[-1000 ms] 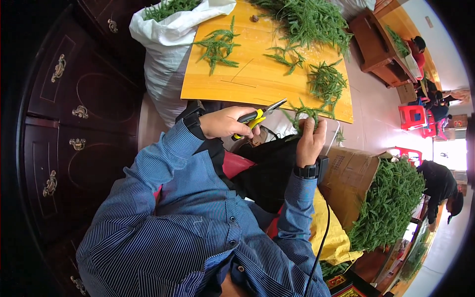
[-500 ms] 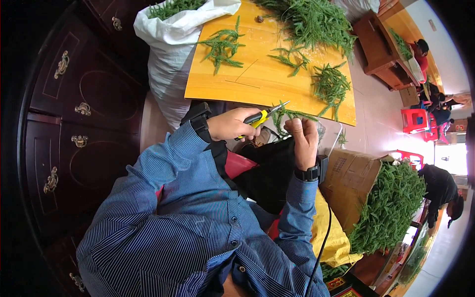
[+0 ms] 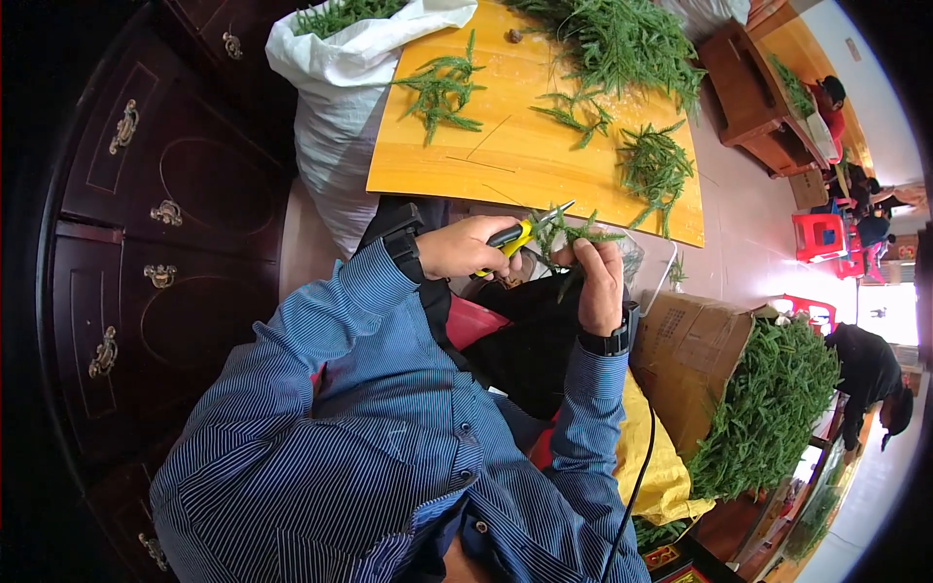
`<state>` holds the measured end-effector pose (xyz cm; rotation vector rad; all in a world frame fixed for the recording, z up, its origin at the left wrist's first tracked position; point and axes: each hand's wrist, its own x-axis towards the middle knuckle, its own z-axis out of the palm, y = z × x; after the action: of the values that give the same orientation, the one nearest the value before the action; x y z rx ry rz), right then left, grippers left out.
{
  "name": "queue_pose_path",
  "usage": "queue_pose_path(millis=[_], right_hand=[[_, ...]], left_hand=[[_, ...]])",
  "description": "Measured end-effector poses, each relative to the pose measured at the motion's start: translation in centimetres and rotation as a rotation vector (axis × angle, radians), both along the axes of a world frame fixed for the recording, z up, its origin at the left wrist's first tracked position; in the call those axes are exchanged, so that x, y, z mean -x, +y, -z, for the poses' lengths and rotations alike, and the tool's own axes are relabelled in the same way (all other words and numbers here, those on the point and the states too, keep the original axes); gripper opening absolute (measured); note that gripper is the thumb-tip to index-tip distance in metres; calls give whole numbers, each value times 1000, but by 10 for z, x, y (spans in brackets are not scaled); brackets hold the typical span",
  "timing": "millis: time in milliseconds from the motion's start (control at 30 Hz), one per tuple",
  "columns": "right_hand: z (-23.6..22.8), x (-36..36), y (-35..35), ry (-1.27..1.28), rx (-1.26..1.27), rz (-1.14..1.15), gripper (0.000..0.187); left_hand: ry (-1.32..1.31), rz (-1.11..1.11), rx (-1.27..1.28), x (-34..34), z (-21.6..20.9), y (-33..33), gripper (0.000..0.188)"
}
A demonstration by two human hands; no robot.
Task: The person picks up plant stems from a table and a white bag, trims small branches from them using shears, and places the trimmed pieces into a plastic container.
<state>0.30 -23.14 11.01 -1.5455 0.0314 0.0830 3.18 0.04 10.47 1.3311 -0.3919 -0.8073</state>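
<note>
My left hand (image 3: 468,251) is closed around the yellow and black handles of a pair of pliers (image 3: 512,239), whose pointed metal jaws aim up and right toward the table's near edge. In my right hand (image 3: 599,282), thumb and fingers pinch a green needle-leaved sprig (image 3: 573,233). The sprig's leaves lie close beside the pliers; whether they touch is hard to tell. Both hands are above my lap, just short of the wooden table (image 3: 437,180). On it lie a loose sprig (image 3: 442,92), a smaller sprig (image 3: 580,117), a bushier bunch (image 3: 654,170) and thin dark wires (image 3: 483,146).
A large heap of greenery (image 3: 622,44) covers the table's far right. A white sack (image 3: 335,126) stands at its left, beside dark cabinets (image 3: 175,214). To my right are a cardboard box (image 3: 695,340) of greenery and a yellow sack (image 3: 651,457). Other people are farther right.
My right hand has turned, with its fingers now lying over the sprig, and more of the sprig shows between my hands. The pliers have moved slightly right.
</note>
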Motion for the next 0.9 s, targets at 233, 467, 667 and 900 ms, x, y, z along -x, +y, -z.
queue_pose_path(millis=[233, 467, 667, 900], right_hand=[[0, 1, 4, 19, 102, -9, 36], [-4, 4, 13, -47, 107, 104, 29], [2, 3, 16, -118, 76, 90, 25], [3, 5, 21, -114, 129, 106, 28]], left_hand=[[-34, 17, -40, 0, 3, 0, 31], [42, -55, -5, 0, -4, 2, 30], [49, -64, 18, 0, 0, 3, 30], [-39, -37, -43, 1, 5, 0, 29]])
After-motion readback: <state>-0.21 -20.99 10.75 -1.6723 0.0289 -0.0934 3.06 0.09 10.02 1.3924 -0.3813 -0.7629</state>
